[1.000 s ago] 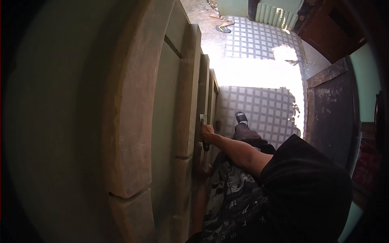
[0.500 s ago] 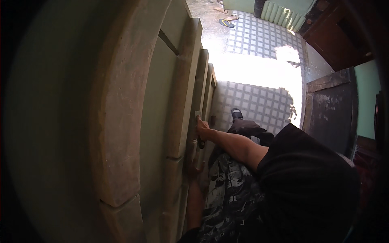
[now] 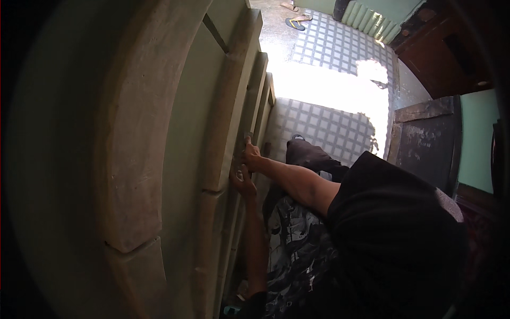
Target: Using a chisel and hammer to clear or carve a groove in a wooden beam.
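Note:
My right hand [image 3: 252, 154] is closed around a putty knife [image 3: 248, 135]; only a bit of its flat blade shows past my fingers, and the handle is hidden. The blade is up against one of the narrow beige ledges [image 3: 257, 87] on the green wall at my left. Just below, and close against my right hand, is my left hand [image 3: 244, 184]. Its fingers are curled beside the ledge, with a small pale spot between them that I cannot make out. A broad beige moulding [image 3: 139, 127] stands nearer on the left.
Beyond my leg [image 3: 313, 157] lies a grey checked floor [image 3: 319, 119] with a bright sunlit band. Sandals [image 3: 296, 22] lie at the far end. A dark board [image 3: 425, 143] and a brown cabinet [image 3: 446, 48] stand at the right. A small teal thing [image 3: 230, 310] shows at the bottom edge.
My left hand has risen along the ledge to beside my right hand, its fingers now curled. My right hand with the putty knife has shifted slightly up and left in the picture.

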Action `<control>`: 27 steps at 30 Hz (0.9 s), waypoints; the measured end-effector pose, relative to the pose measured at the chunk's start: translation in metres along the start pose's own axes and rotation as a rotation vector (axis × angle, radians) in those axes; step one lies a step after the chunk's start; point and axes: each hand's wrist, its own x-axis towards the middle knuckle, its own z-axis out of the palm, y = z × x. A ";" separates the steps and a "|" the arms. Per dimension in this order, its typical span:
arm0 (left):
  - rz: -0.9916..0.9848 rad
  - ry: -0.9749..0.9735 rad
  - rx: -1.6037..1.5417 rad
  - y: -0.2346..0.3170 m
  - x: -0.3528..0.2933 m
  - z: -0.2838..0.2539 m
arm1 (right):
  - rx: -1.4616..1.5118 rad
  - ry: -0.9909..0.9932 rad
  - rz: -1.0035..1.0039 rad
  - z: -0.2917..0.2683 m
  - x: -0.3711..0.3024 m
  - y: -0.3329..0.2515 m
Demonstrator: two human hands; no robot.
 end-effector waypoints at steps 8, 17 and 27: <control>-0.073 -0.041 0.184 0.033 0.026 0.055 | 0.020 -0.032 -0.085 -0.021 0.010 -0.053; -0.518 -0.451 0.578 -0.015 0.023 0.038 | -0.022 0.037 0.008 -0.019 -0.012 -0.042; -0.096 -0.508 0.882 -0.009 -0.013 0.007 | -0.273 0.150 -0.090 -0.018 0.012 0.000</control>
